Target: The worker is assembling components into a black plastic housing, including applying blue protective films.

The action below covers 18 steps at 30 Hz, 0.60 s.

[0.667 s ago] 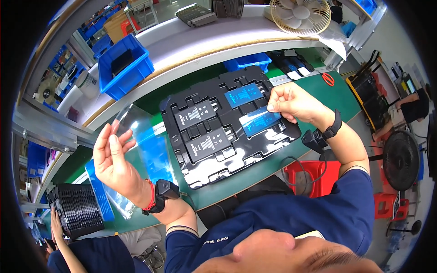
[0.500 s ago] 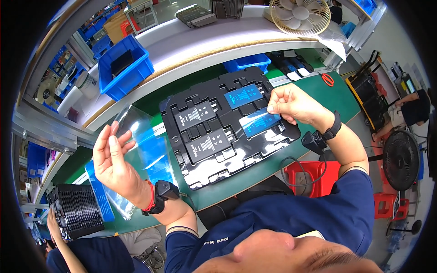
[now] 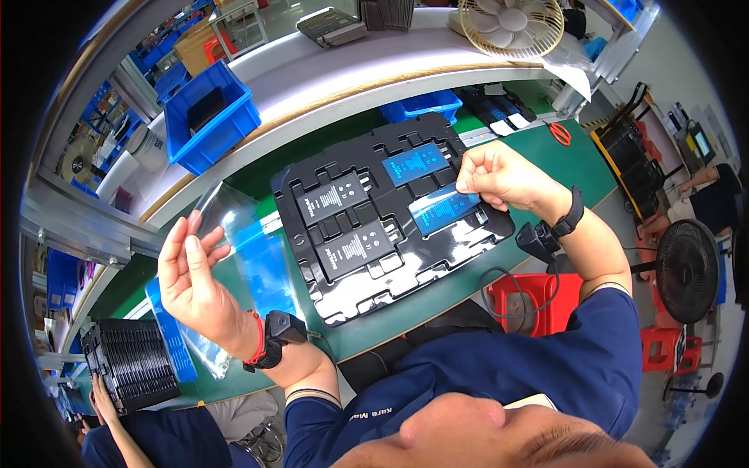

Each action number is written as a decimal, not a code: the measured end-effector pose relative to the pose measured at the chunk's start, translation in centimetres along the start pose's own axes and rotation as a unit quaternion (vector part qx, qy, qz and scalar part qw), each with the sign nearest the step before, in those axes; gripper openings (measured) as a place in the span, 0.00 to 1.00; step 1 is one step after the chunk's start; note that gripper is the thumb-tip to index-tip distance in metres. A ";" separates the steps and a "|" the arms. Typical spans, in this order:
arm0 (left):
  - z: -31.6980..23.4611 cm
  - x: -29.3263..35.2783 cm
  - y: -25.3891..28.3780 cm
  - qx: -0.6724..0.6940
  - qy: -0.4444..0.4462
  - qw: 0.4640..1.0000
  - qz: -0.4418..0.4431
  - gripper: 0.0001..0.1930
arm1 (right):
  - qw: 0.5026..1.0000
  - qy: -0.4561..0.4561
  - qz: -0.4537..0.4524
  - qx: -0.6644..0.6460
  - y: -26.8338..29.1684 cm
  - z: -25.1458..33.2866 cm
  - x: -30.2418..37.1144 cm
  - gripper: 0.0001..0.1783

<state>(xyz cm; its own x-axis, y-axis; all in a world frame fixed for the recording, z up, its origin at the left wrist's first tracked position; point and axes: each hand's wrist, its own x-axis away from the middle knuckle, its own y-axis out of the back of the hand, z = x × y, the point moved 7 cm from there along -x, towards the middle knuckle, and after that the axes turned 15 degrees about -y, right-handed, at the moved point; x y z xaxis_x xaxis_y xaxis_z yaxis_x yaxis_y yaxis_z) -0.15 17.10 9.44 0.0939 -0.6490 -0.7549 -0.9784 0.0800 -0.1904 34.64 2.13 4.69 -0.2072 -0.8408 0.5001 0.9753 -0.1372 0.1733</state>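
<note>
A black moulded tray (image 3: 363,292) lies on the green table in front of me. Two dark flat batteries (image 3: 335,199) sit in its left pockets. In the right pockets are a blue-faced battery (image 3: 416,164) and, nearer me, another blue-faced battery (image 3: 441,214) with glare across it. My right hand (image 3: 499,178) pinches the upper right edge of what looks like blue film over that nearer battery; the fingertips partly hide it. My left hand (image 3: 195,269) is raised left of the tray, fingers apart and empty, in front of clear plastic sheeting (image 3: 242,214).
A stack of black trays (image 3: 136,365) stands at lower left, with another person's hand (image 3: 101,399) against it. A blue bin (image 3: 214,117) and a fan (image 3: 511,30) are on the shelf. Red-handled scissors (image 3: 560,134) lie at the table's far right.
Both my hands stay almost where they were, the right still pinching at the battery. The other person's hand has shifted slightly along the tray stack. The view has moved a little.
</note>
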 end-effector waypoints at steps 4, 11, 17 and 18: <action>-0.9 -0.1 0.8 -0.013 -0.001 1.000 -0.007 0.12 | 1.000 -0.002 0.010 0.005 -0.5 0.1 -0.3 0.07; -0.6 0.0 0.5 -0.014 0.001 1.000 0.000 0.12 | 1.000 -0.003 -0.013 0.027 -0.6 0.4 -0.1 0.07; -0.7 0.0 0.6 -0.018 0.004 1.000 -0.003 0.12 | 0.998 0.005 -0.029 0.052 -0.7 0.5 0.0 0.07; -0.5 0.0 0.7 -0.021 0.008 1.000 0.006 0.12 | 0.998 0.005 -0.030 0.051 -0.7 0.4 0.0 0.07</action>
<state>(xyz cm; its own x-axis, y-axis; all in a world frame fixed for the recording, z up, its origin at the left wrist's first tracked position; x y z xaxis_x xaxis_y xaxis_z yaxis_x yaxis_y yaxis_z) -0.96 16.79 9.62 0.0805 -0.6602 -0.7468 -0.9862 0.0560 -0.1558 33.89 2.49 4.93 -0.2639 -0.8376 0.4783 0.9480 -0.1337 0.2889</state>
